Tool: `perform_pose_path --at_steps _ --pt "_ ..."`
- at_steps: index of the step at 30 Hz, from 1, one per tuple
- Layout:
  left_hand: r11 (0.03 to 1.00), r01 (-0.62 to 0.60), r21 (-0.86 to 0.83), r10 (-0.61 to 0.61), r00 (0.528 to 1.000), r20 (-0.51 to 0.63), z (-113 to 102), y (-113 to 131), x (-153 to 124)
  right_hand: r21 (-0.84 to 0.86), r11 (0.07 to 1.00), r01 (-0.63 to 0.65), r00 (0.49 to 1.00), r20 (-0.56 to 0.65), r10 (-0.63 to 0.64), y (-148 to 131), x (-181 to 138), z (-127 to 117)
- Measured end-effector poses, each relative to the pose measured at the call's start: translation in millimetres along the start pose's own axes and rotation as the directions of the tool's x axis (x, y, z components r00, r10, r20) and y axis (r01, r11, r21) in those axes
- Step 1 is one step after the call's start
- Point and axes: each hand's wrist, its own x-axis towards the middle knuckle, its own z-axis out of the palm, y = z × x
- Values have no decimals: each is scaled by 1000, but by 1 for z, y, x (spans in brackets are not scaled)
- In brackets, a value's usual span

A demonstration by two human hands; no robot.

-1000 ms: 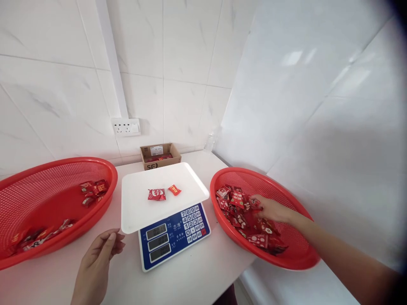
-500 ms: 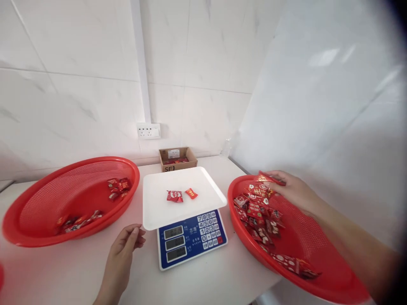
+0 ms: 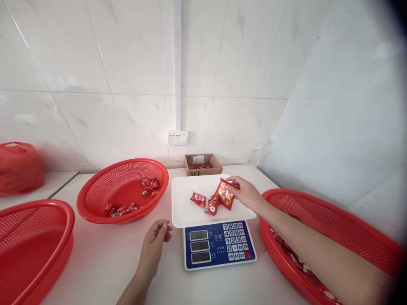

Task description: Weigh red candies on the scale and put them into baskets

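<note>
My right hand [image 3: 247, 194] pinches a red and gold snack packet [image 3: 225, 197] over the white pan [image 3: 186, 217] of a digital scale [image 3: 218, 250]. Beside it on the pan lie a small red packet [image 3: 198, 198] and another red packet [image 3: 211, 206], which touches or nearly touches the held one. My left hand [image 3: 155, 242] hovers by the pan's front left corner, its fingers curled together with nothing visible in them. The top line of the blue panel shows a faint reading.
A red basket [image 3: 270, 237] holding red packets stands on the right, partly behind my forearm. Another red basket [image 3: 122, 167] with several packets sits left of the scale; a third [image 3: 63, 237] is nearer. A cardboard box [image 3: 205, 171] stands behind the pan, a red bag [image 3: 20, 167] far left.
My right hand has moved left from the right basket to the pan, bringing the packet. The view has turned left, showing the third basket and the bag. My left hand keeps its curled pose.
</note>
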Motion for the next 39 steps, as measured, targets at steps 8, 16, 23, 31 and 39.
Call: perform_pose_path --at_steps 8,16,23,31,39 --pt "1000 7 -10 -7 999 35 0 2 -2 100 990 -102 993 68 95 -16 16 3" --pt "1000 3 -17 -2 998 58 1 4 -4 -176 964 199 939 315 -137 -5 -9 23" --pt "1000 17 -22 -15 998 63 2 7 -5 -199 950 239 920 359 -156 -12 -21 21" --pt "999 29 -31 -27 996 84 4 9 -5 -293 922 251 902 417 -113 -3 -28 29" --pt "999 26 -27 -23 996 84 3 7 -5 -228 919 320 907 355 -227 6 -21 23"
